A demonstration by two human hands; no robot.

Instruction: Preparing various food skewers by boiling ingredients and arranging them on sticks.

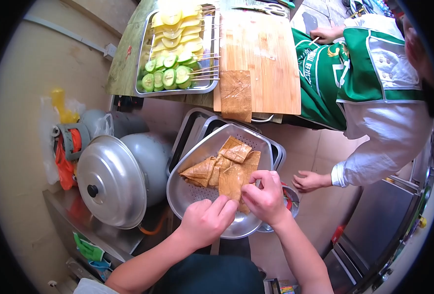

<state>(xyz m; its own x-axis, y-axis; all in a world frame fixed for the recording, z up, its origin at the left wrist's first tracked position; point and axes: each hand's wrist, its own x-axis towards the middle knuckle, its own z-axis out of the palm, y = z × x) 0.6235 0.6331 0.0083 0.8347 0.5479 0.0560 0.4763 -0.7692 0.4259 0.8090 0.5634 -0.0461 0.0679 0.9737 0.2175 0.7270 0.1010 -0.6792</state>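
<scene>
Several brown sheets, apparently tofu skin [236, 149], lie folded and overlapping in a perforated metal basin [187, 198] before me. Over the basin's near half, my left hand [210, 220] pinches the lower edge of one tofu skin sheet [230, 180]. Close by on the right, my right hand [266, 198] has its fingers curled and pinched at the right side of the sheets. Its fingertips partly cover what they grip. Another flat brown sheet [235, 92] rests on the wooden cutting board [272, 73], its lower end hanging past the board's edge.
A metal tray [140, 86] holds skewered potato slices [176, 33] and cucumber-like green slices [169, 76]. Scissors [270, 9] lie behind the board. A co-worker in a green apron [323, 73] stands right, one hand [310, 181] near the basin. Gas cylinders [147, 158] and a pot lid [112, 182] stand left.
</scene>
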